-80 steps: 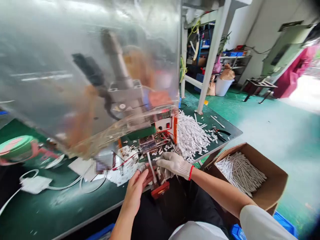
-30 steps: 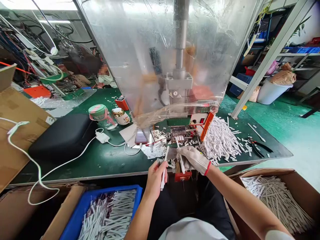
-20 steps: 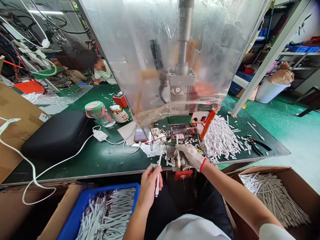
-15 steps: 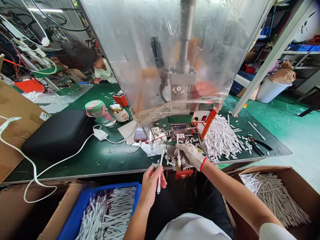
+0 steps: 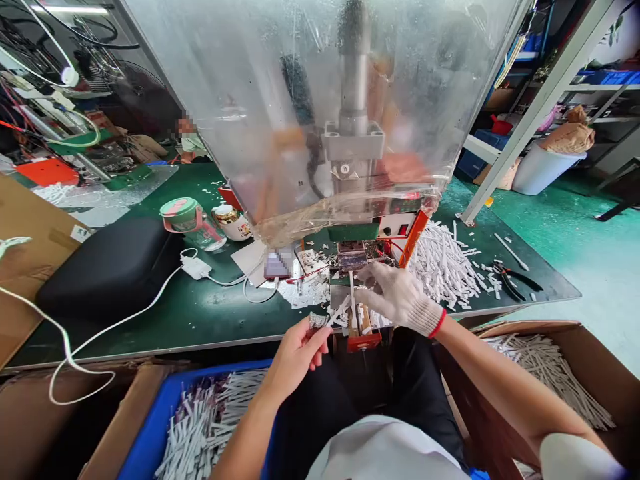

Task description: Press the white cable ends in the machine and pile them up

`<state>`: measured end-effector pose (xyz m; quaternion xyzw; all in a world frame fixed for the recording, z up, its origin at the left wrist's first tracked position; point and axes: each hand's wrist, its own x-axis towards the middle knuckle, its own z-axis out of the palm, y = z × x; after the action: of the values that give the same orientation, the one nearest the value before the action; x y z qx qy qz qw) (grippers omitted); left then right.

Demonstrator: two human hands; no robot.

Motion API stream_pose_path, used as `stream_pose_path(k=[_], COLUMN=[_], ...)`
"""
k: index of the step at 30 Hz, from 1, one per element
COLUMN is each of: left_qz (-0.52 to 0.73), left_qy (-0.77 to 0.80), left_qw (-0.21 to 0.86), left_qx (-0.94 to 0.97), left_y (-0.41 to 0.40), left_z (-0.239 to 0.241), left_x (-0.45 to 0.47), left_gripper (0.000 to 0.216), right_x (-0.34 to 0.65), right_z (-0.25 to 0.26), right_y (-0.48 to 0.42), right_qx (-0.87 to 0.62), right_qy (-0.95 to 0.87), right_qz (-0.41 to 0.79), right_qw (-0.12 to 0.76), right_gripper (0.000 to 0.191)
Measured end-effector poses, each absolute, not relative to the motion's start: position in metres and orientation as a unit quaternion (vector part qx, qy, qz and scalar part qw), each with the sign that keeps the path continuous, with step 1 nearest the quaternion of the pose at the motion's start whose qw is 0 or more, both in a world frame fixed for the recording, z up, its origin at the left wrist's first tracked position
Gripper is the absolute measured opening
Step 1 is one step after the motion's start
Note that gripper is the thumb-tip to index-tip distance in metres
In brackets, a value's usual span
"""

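one slim, white, plastic-looking strip [image 5: 340, 310] is pinched by the bare left hand [image 5: 294, 352], slanted away rightward. by the white-gloved right hand [image 5: 403, 295] the fingers are held spread; just left of them, nearer than to the left hand, a second white strip [image 5: 353, 301] is laid, its long axis pointed toward the dark metal clamp [image 5: 352, 261].

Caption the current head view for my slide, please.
Left hand holds a white strip; gloved right hand open near another strip.
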<state>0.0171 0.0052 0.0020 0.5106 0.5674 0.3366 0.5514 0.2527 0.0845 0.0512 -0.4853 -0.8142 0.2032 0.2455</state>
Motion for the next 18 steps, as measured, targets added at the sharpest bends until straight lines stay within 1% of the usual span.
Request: stream_pose_path(k=[1, 3, 5, 7, 9, 11, 13, 15, 16, 17, 18], left_qz=[0.309, 0.258, 0.221, 0.196, 0.171, 0.146, 0.162, 0.240, 0.292, 0.338, 0.374], left_qy=[0.566, 0.550, 0.525, 0.500, 0.475, 0.451, 0.461, 0.520, 0.553, 0.577, 0.588], left_qw=[0.533, 0.506, 0.478, 0.449, 0.431, 0.441, 0.465, 0.488, 0.498, 0.509, 0.520], left_qx=[0.547, 0.613, 0.669, 0.714, 0.748, 0.762, 0.738, 0.659, 0.600, 0.542, 0.494], left_y=[0.009, 0.016, 0.019, 0.019, 0.016, 0.012, 0.012, 0.015, 0.019, 0.023, 0.027], left_z=[0.008, 0.021, 0.032, 0.042, 0.050, 0.054, 0.054, 0.046, 0.038, 0.030, 0.019], left_x=[0.015, 0.015, 0.019, 0.024, 0.025, 0.018, 0.001, -0.017, -0.024, -0.027, -0.026], left_gripper=[0.036, 0.035, 0.035, 0.035, 0.032, 0.026, 0.022, 0.026, 0.029, 0.033, 0.036], right_x=[0.257, 0.263, 0.266, 0.269, 0.274, 0.285, 0.305, 0.335, 0.352, 0.370, 0.386], right_z=[0.061, 0.073, 0.078, 0.080, 0.082, 0.082, 0.080, 0.073, 0.068, 0.063, 0.058], right_y=[0.080, 0.072, 0.063, 0.051, 0.035, 0.018, 0.010, 0.019, 0.031, 0.045, 0.062], right_qx=[-0.436, -0.347, -0.318, -0.335, -0.359, -0.347, -0.336, -0.410, -0.479, -0.576, -0.657], right_qy=[-0.853, -0.907, -0.926, -0.920, -0.904, -0.899, -0.895, -0.859, -0.821, -0.756, -0.682], right_qz=[0.166, 0.136, 0.135, 0.163, 0.204, 0.243, 0.270, 0.282, 0.281, 0.271, 0.261], right_qw=[0.234, 0.195, 0.151, 0.123, 0.114, 0.109, 0.111, 0.120, 0.131, 0.153, 0.185], right_gripper=[0.039, 0.031, 0.024, 0.028, 0.030, 0.028, 0.024, 0.019, 0.017, 0.010, 0.006])
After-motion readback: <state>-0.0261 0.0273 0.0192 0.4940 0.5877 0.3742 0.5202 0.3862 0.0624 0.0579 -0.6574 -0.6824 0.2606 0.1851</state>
